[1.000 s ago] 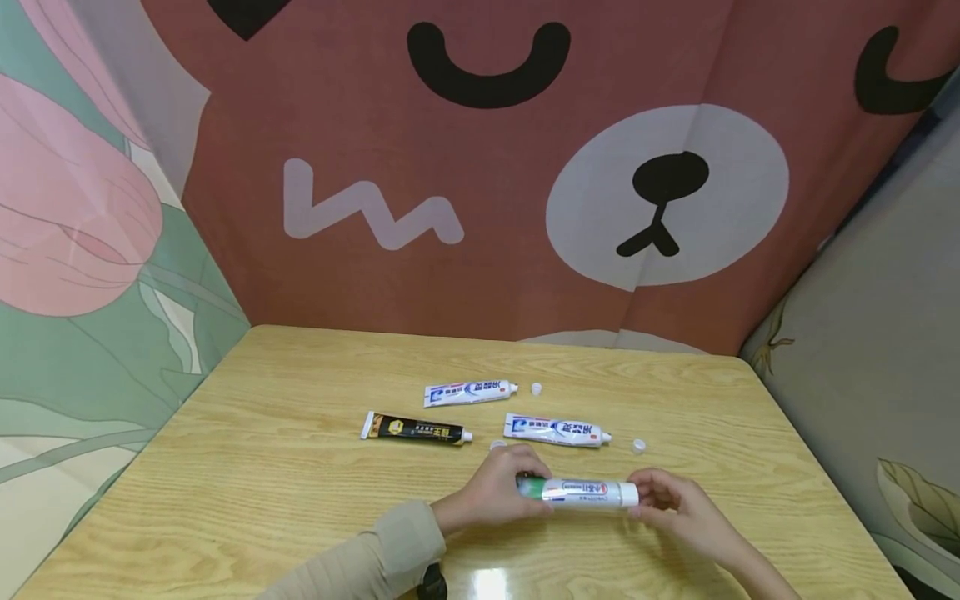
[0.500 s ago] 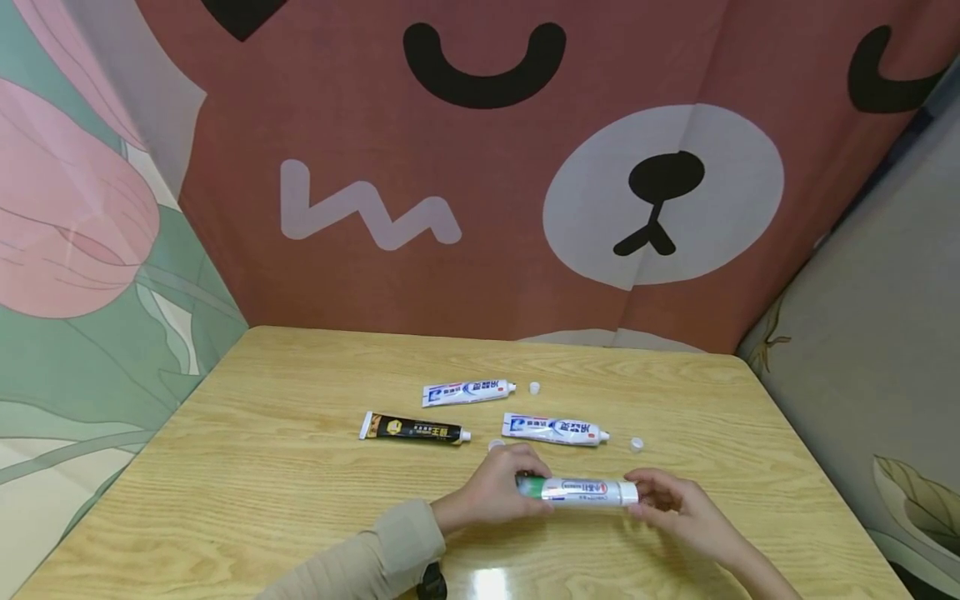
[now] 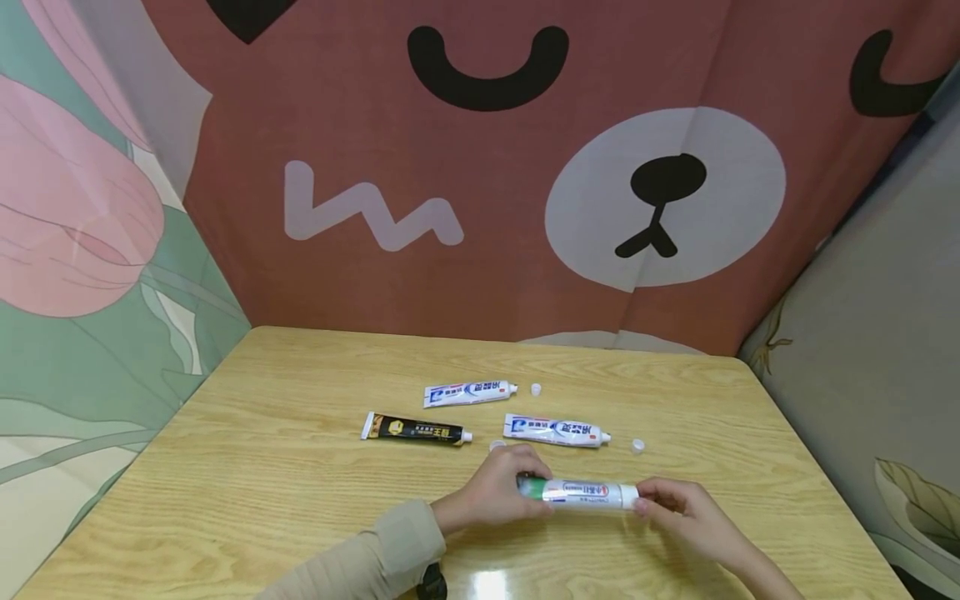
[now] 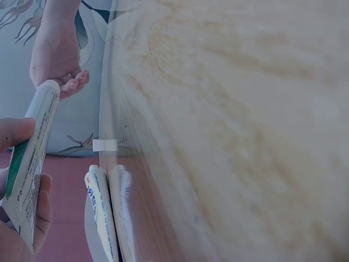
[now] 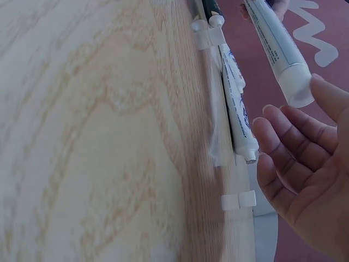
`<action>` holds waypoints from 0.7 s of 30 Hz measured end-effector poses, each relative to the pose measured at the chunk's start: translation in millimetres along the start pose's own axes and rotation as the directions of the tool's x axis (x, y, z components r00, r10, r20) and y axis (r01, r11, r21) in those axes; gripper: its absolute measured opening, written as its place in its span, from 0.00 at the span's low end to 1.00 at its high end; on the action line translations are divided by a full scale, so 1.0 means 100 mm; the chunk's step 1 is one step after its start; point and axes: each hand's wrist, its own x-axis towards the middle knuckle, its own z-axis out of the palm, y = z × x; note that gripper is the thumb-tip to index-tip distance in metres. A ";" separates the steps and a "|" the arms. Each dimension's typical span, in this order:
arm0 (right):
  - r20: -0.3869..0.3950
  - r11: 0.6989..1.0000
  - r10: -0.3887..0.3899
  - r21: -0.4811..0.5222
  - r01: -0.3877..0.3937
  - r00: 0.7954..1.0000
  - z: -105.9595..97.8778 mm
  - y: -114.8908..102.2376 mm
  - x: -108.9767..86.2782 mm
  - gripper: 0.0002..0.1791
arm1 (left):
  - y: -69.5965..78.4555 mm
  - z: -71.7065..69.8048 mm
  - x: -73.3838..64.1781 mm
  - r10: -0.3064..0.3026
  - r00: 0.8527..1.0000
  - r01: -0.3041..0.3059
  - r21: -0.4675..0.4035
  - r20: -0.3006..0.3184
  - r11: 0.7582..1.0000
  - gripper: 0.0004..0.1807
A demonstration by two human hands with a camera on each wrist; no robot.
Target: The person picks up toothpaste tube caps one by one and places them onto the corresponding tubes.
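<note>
A white toothpaste tube with a green tail end point(image 3: 588, 493) is held level above the table. My left hand point(image 3: 498, 487) grips it round the green end, thumb on one side and fingers on the other in the left wrist view. On the tube's right end sits a white cap point(image 5: 297, 86). The thumb and index finger of my right hand point(image 3: 686, 512) pinch this cap at its outer end, while the other fingers curl loosely below it, as the right wrist view shows.
Behind the hands lie two white-and-blue toothpaste tubes point(image 3: 557, 431) and a black one point(image 3: 416, 429), all uncapped. Loose white caps lie near their nozzles: one at the back point(image 3: 536, 389), one at the right point(image 3: 637, 446), one partly behind the left hand point(image 3: 497, 446). A patterned cloth point(image 3: 480, 275) hangs behind the table.
My right hand has shifted slightly to the right, its fingertips now at the outer end of the cap. The left hand and the tube have stayed in place.
</note>
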 end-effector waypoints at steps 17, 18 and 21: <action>-0.026 0.999 -0.005 -0.040 0.004 1.000 0.02 0.03 0.00 0.12 | -0.01 0.01 -0.01 -0.008 1.000 0.008 -0.003 0.004 1.000 0.16; -0.025 0.999 0.001 -0.041 -0.002 1.000 0.02 0.03 0.00 0.12 | -0.01 0.00 -0.01 -0.008 1.000 0.008 -0.001 0.005 1.000 0.16; -0.006 0.999 0.010 -0.040 -0.010 1.000 0.01 0.04 0.00 0.11 | -0.01 0.00 -0.01 -0.006 1.000 0.006 -0.004 0.007 1.000 0.16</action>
